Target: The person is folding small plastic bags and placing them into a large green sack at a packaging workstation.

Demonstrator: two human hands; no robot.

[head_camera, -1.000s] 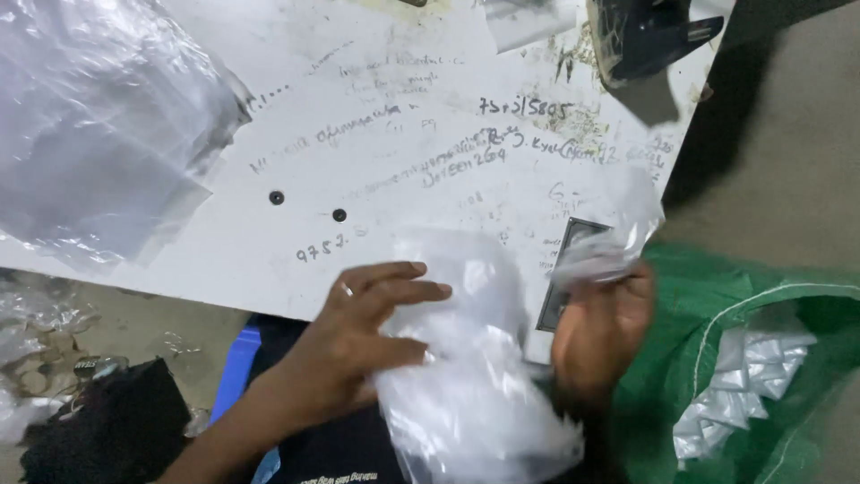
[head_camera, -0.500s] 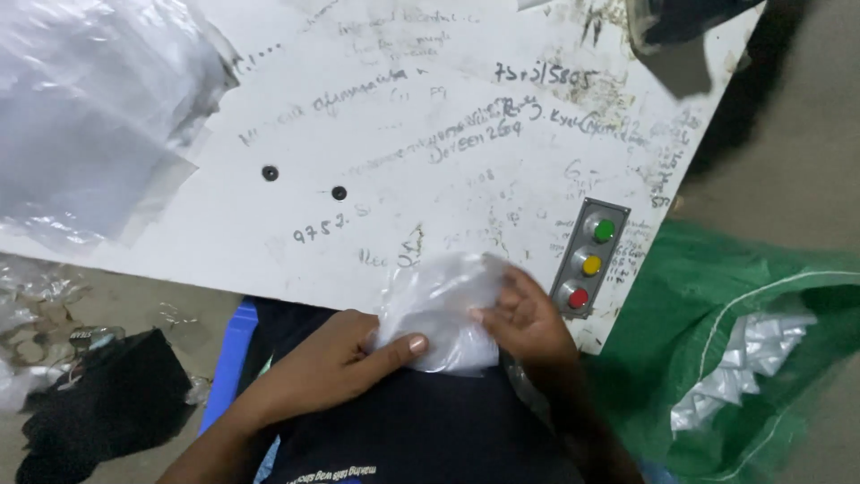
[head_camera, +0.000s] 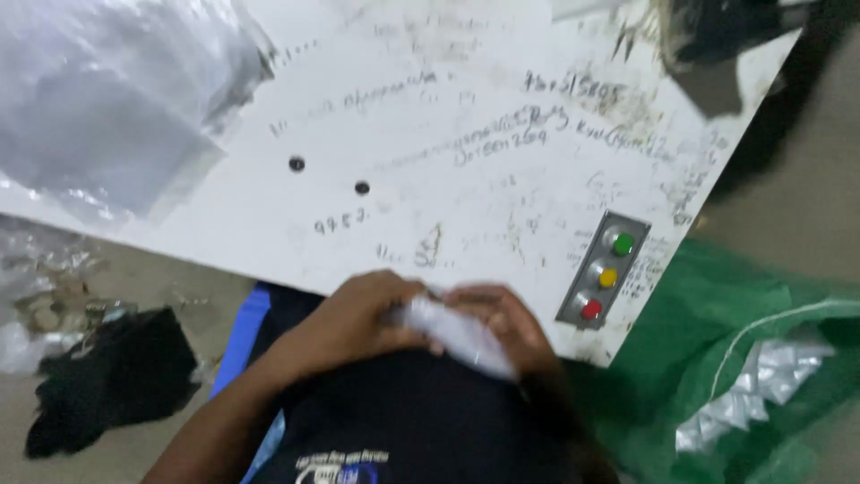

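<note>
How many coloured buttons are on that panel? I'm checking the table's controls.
3, in a row on the grey panel at the white table's near edge: green button farthest, yellow button in the middle, red button nearest. None seems hidden.

Tabletop centre lies open. Obstructions: clear plastic bags at far left, button panel near right edge, green sack beside it.

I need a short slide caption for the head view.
Both hands squeeze a plastic bag at the white table edge.

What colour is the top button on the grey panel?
Green: the top button on the panel, in the head view.
</note>
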